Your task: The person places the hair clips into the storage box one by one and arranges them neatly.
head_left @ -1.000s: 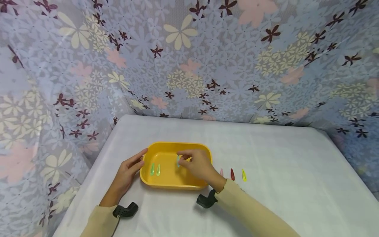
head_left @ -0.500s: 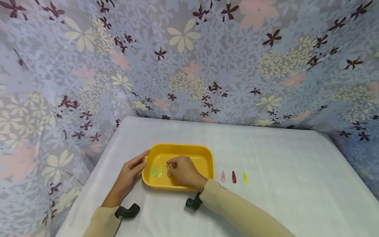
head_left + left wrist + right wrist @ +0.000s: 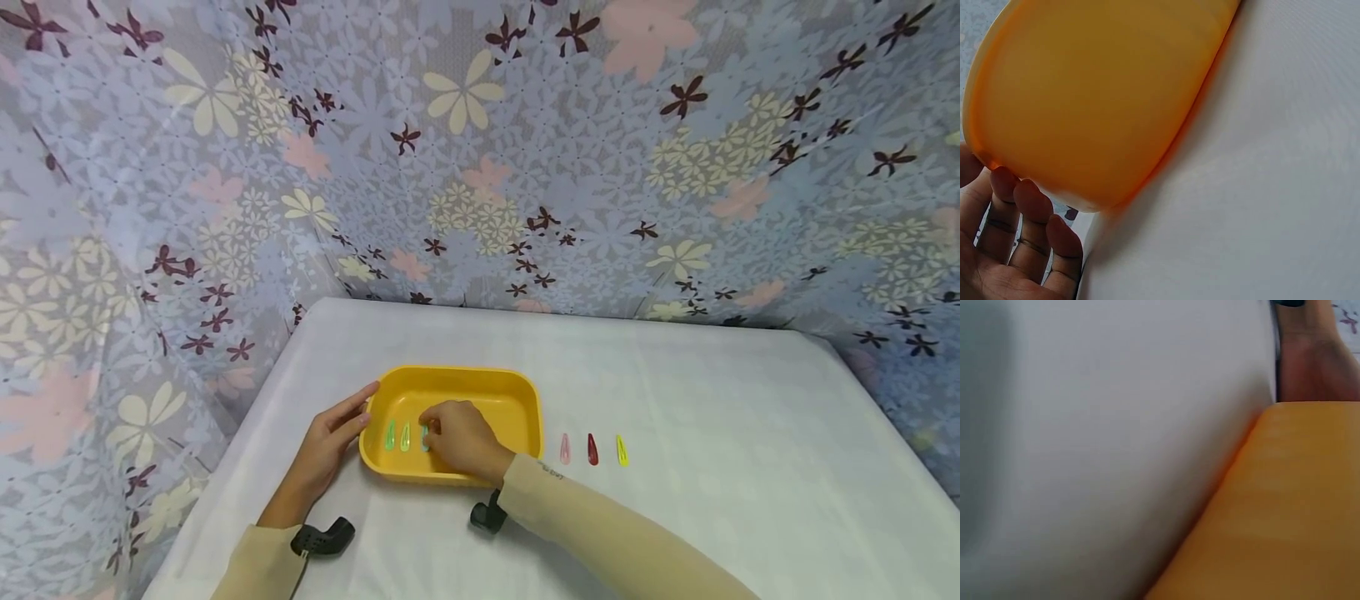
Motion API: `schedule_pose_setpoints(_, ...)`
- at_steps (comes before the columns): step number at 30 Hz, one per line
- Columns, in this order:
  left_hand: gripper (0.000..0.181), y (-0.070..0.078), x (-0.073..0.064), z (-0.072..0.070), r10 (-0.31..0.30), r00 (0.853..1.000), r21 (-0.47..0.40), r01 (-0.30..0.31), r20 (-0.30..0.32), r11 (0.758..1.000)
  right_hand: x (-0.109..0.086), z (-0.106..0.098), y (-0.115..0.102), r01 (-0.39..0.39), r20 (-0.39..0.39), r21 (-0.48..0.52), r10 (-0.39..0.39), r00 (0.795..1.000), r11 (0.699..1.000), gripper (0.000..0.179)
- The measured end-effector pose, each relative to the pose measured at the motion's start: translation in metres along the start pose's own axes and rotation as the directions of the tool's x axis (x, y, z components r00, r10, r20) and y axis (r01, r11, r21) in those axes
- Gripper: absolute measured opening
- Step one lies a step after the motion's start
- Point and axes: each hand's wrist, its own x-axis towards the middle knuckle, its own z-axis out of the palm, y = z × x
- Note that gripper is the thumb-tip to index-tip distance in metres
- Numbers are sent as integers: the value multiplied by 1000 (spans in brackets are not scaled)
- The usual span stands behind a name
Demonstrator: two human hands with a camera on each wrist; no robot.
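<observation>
A yellow tray [image 3: 465,379] stands on the white cloth. Inside it, at the left, a green hair clip [image 3: 390,435] and a lighter green hair clip [image 3: 405,437] lie side by side. My right hand [image 3: 461,433] reaches into the tray and pinches a light blue hair clip [image 3: 424,438] just right of them; its fingers partly cover that clip. At the tray's left end, my left hand [image 3: 330,433] rests its fingertips [image 3: 1032,197] against the outer wall. From the right wrist, only the tray's outside [image 3: 1291,506] shows, with the right fingers out of sight.
Right of the tray, a pink hair clip [image 3: 566,448], a red hair clip [image 3: 592,449] and a yellow hair clip [image 3: 622,450] lie in a row on the white cloth [image 3: 720,417]. A flowered curtain [image 3: 480,167] hangs behind the table.
My right hand has moved left and lower inside the tray with the light blue clip, bringing it beside the two green clips. The left hand stays at the tray's end.
</observation>
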Motion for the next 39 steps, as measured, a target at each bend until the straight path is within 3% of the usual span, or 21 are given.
schedule_pose_setpoints(5,50,-1,0,-1,5,1000,12,-5,8,1000,-1,-2,0,16,-12,-4,-16,1000,1000,25)
schedule_pose_setpoints(10,49,-1,1,0,6,1000,19,-6,3,1000,-6,-12,0,17,-58,79,-12,998,997,28)
schedule_pose_setpoints(16,49,0,2,0,17,1000,24,-17,5,1000,-30,-50,3,65,-133,179,-41,990,982,30)
schedule_pose_setpoints(20,50,-4,0,-2,25,1000,21,-25,16,999,-59,-84,15,89,-247,219,-33,968,972,30)
schedule_pose_setpoints(22,50,-5,0,-2,27,999,26,-27,18,999,-77,-101,26,79,-309,226,-6,951,971,28)
schedule_pose_setpoints(26,50,-4,0,-2,25,1000,39,-26,17,999,-109,-130,61,60,-441,199,35,897,978,25)
schedule_pose_setpoints(28,50,-4,1,-2,23,1000,43,-24,17,999,-123,-139,82,41,-487,170,48,872,985,24)
schedule_pose_setpoints(30,50,-3,1,-2,22,1000,48,-23,17,999,-136,-143,103,1,-505,134,68,861,991,25)
schedule_pose_setpoints(34,50,-3,2,-2,19,1000,50,-20,17,999,-156,-141,138,-105,-462,85,133,877,991,27)
schedule_pose_setpoints(39,51,-2,3,-3,7,1000,42,-7,12,999,-168,-133,165,-187,-382,91,207,901,978,28)
